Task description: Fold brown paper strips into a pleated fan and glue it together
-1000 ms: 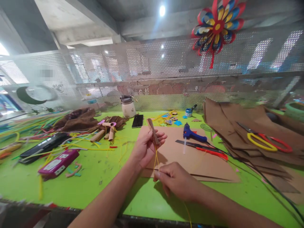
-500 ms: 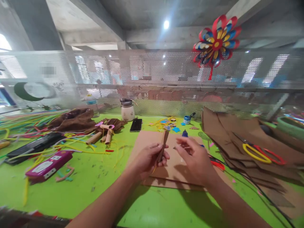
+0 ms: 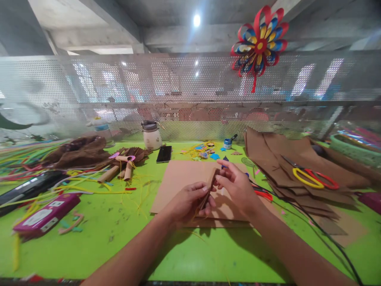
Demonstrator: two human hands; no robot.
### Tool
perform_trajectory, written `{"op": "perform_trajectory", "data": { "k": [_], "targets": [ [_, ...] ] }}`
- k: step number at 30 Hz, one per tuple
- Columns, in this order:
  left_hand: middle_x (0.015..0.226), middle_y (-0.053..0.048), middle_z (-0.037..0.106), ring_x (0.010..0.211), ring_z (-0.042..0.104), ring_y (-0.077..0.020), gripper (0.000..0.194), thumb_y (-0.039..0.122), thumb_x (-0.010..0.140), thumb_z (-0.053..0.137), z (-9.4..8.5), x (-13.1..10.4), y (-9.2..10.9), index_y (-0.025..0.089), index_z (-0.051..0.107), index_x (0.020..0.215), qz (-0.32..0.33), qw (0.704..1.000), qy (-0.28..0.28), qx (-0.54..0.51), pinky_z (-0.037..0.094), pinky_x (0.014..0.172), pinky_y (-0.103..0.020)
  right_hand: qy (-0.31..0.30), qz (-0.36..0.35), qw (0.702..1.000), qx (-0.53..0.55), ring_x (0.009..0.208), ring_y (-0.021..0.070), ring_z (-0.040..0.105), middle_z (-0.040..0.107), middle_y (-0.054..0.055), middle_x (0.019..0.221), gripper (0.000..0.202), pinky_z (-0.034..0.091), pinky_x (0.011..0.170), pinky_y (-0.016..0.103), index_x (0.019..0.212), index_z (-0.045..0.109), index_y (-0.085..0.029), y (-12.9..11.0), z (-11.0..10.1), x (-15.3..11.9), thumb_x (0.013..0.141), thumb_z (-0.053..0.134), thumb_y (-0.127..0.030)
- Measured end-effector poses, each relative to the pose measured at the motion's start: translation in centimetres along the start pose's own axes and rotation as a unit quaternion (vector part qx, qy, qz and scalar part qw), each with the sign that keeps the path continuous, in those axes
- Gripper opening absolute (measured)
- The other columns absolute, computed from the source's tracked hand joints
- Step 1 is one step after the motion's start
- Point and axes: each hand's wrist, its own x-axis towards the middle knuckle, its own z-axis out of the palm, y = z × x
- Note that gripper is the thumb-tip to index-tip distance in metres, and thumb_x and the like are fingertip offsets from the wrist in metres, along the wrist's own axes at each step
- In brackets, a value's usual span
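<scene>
A bright green flat-topped bench (image 3: pixel 89 238) spreads under everything, its near edge running along the bottom of the view, and a stretch of green surface lies between the forearms, in front of the cardboard. A loose stack of dark brown sheets (image 3: pixel 279 159) takes up the right side, limiting the room beyond the right wrist. The left forearm (image 3: pixel 133 250) reaches in from the lower left and the right forearm (image 3: pixel 294 246) from the lower right, angled toward each other. Beneath the hands lies a flat tan cardboard sheet (image 3: pixel 178 174), its left part showing beside the left hand. The left hand (image 3: pixel 187 204) is turned inward, thumb on top and fingers curled below, pinching the work. The right hand (image 3: pixel 238 190) is bent in from the other side, thumb and forefinger at the upper end; I cannot tell whether they grip it or only touch. Red-handled scissors (image 3: pixel 263 194) lie partly hidden just beyond the right wrist. The narrow brown strip of folded card (image 3: pixel 212 179) stands tilted above the cardboard, its lower part between the left thumb and fingers, its top leaning toward the right fingertips. A thin yellow strand (image 3: pixel 198 235) lies on the green, just in front of the cardboard's near edge
</scene>
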Motion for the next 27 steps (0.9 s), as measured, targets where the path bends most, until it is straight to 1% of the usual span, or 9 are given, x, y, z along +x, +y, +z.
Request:
{"op": "perform_trajectory", "data": {
  "k": [4,8,12,15,17,21,24,27],
  "targets": [
    [0.068,-0.006,0.063,0.049,0.054,-0.0098,0.020,0.030,0.082,0.058,0.1,0.1,-0.1,0.013,0.054,0.090,-0.001,1.000,0.007,0.002,0.036,0.045,-0.019,0.002,-0.003,1.000,-0.003,0.067,0.0146,0.056,0.059,0.002,0.078,0.052,0.046,0.065,0.030,0.119,0.045,-0.012,0.0,0.0,-0.1,0.071,0.058,-0.027],
    [0.066,-0.005,0.063,0.046,0.053,-0.0094,0.020,0.031,0.079,0.061,0.4,0.0,-0.1,0.014,0.053,0.086,0.006,1.000,0.014,0.009,0.034,0.043,-0.018,-0.016,0.002,1.000,-0.002,0.065,0.0149,0.057,0.061,0.002,0.077,0.047,0.048,0.064,0.030,0.116,0.048,-0.013,0.2,0.2,-0.1,0.071,0.057,-0.024],
    [0.065,-0.005,0.062,0.047,0.053,-0.0093,0.022,0.033,0.078,0.062,0.8,-0.1,-0.1,0.014,0.052,0.084,0.006,1.000,0.022,0.021,0.036,0.044,-0.019,-0.029,0.003,0.999,-0.018,0.069,0.0161,0.058,0.062,0.004,0.080,0.045,0.049,0.065,0.029,0.115,0.051,-0.014,0.4,0.3,-0.2,0.071,0.057,-0.023],
    [0.066,-0.005,0.062,0.050,0.056,-0.0105,0.025,0.036,0.079,0.061,1.0,-0.2,-0.1,0.014,0.053,0.084,0.012,0.999,0.017,0.037,0.039,0.047,-0.020,-0.027,0.001,0.999,-0.035,0.064,0.0151,0.056,0.059,0.001,0.073,0.045,0.049,0.062,0.029,0.115,0.052,-0.013,0.6,0.1,-0.1,0.071,0.055,-0.022],
    [0.068,-0.005,0.062,0.054,0.057,-0.0118,0.029,0.040,0.077,0.062,0.9,-0.1,-0.1,0.014,0.053,0.083,0.019,0.997,0.021,0.072,0.042,0.051,-0.022,-0.017,-0.007,0.998,-0.055,0.063,0.0149,0.055,0.058,0.001,0.072,0.044,0.048,0.062,0.028,0.114,0.053,-0.014,0.8,0.0,0.0,0.071,0.055,-0.021],
    [0.069,-0.004,0.061,0.061,0.056,-0.0123,0.036,0.045,0.072,0.067,0.9,0.1,-0.2,0.013,0.056,0.082,0.058,0.977,0.075,0.189,0.044,0.058,-0.023,0.008,-0.023,0.995,-0.098,0.071,0.0167,0.057,0.061,0.003,0.078,0.042,0.047,0.064,0.028,0.111,0.056,-0.013,1.0,0.0,0.1,0.070,0.054,-0.020],
    [0.069,-0.004,0.060,0.062,0.055,-0.0130,0.035,0.048,0.075,0.061,1.1,0.2,-0.3,0.013,0.055,0.076,0.082,0.961,0.102,0.243,0.042,0.059,-0.024,0.008,-0.024,0.992,-0.120,0.070,0.0169,0.057,0.061,0.004,0.078,0.042,0.047,0.064,0.028,0.112,0.054,-0.012,0.9,0.2,0.0,0.070,0.054,-0.019],
    [0.066,-0.004,0.060,0.060,0.055,-0.0136,0.034,0.046,0.082,0.051,1.2,0.3,-0.5,0.014,0.054,0.073,0.080,0.952,0.108,0.274,0.041,0.056,-0.024,0.012,-0.033,0.989,-0.147,0.068,0.0165,0.057,0.060,0.003,0.075,0.041,0.046,0.064,0.028,0.111,0.055,-0.011,0.8,0.4,-0.1,0.071,0.053,-0.019]
  ]
}}
